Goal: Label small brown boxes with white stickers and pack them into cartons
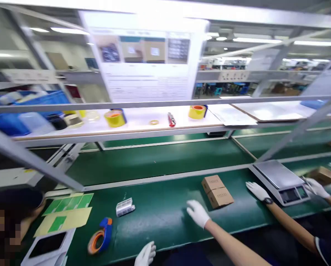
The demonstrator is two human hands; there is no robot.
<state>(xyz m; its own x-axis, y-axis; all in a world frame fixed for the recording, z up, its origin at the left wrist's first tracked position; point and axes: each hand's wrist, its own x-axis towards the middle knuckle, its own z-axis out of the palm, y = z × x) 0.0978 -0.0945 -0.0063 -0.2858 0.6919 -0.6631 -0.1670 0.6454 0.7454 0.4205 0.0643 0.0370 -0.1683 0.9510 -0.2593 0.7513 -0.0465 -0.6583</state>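
Observation:
My right hand point(198, 213), in a white glove, is over the green work surface point(159, 221) with its fingers stretched out and nothing in it. Just beyond it, to the right, two small brown cardboard boxes point(220, 197) lie side by side, touching each other but apart from my hand. Low at the front edge, my gloved left hand point(145, 255) is partly cut off by the frame; its fingers are loosely extended and hold nothing. A silvery roll of labels point(125, 207) lies up and left of it. Farther left is a blue tape dispenser point(107, 232) with tape.
A co-worker's gloved hands point(258, 192) are beside a weighing scale point(278, 177) at right. Green label sheets point(68, 205) and a black phone point(47, 244) lie left, near another person. Yellow tape rolls point(114, 119) and a red cutter point(171, 119) rest on the shelf.

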